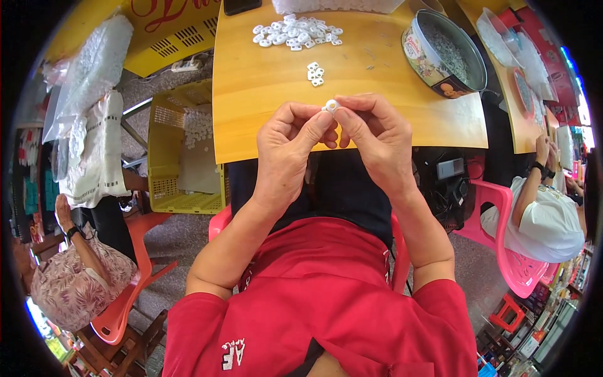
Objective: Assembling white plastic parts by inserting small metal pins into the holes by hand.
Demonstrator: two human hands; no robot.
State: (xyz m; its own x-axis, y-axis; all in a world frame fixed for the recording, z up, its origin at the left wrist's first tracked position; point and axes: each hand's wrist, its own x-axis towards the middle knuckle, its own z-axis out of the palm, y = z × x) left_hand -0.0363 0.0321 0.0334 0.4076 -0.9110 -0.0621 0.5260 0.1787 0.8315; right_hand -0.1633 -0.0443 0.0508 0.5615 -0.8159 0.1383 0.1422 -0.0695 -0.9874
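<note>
Above the front part of the table, my left hand (pixel 286 141) and my right hand (pixel 375 132) meet, fingertips almost touching. Between their thumbs and forefingers they pinch a small white plastic piece (pixel 332 105) with a round opening. Just beyond my fingers lies a little cluster of white plastic pieces (pixel 315 75). Farther back is a larger heap of similar white pieces (pixel 296 32). To the right stands a round tin (pixel 427 68) holding many small metallic bits (pixel 445 55); a few loose bits lie beside it. Parts of the held piece are hidden by my fingertips.
The wooden table (pixel 251 113) ends just before my lap. A yellow crate (pixel 164 157) with white pieces stands at the left on the floor. People sit on both sides, one near a pink chair (pixel 502 232). A phone (pixel 242 5) lies at the far edge.
</note>
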